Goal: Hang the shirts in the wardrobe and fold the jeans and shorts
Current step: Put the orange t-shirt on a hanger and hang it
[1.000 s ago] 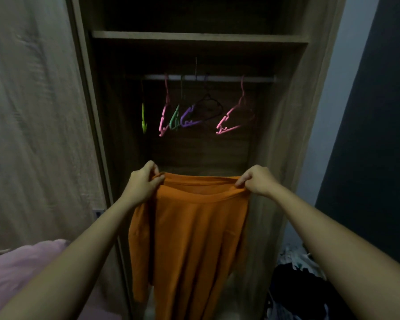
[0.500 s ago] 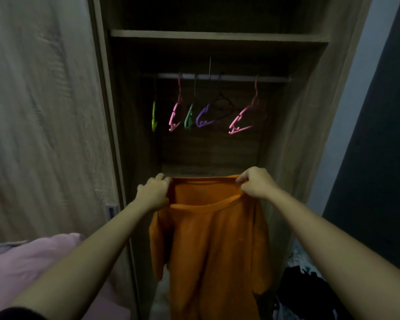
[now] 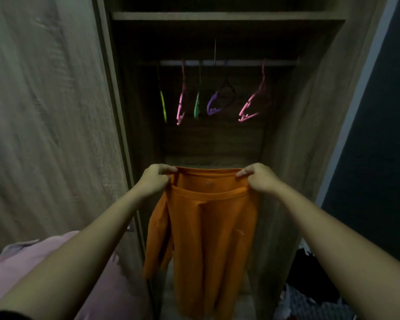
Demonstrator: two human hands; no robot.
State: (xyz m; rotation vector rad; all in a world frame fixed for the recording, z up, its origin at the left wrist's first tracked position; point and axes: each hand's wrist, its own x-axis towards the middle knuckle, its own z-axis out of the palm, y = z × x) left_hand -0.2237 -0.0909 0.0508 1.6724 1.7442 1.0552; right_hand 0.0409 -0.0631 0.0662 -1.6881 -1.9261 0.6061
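Orange shirt [image 3: 213, 239] held up at its top edge in front of the open wardrobe [image 3: 305, 125]; left hand [image 3: 156, 180] pinches the left corner, fingers curled round the cloth; right hand [image 3: 256, 176] grips the right corner likewise; shirt hangs straight down between them, one sleeve drooping at left. Above, on the rail [image 3: 229, 63]: yellow-green hanger [image 3: 164, 107], pink hanger [image 3: 180, 109], green hanger [image 3: 196, 107], purple hanger [image 3: 214, 105], second pink hanger [image 3: 252, 107], all bare. Pink fabric [image 3: 32, 262] lower left; dark clothes pile [image 3: 310, 285] lower right.
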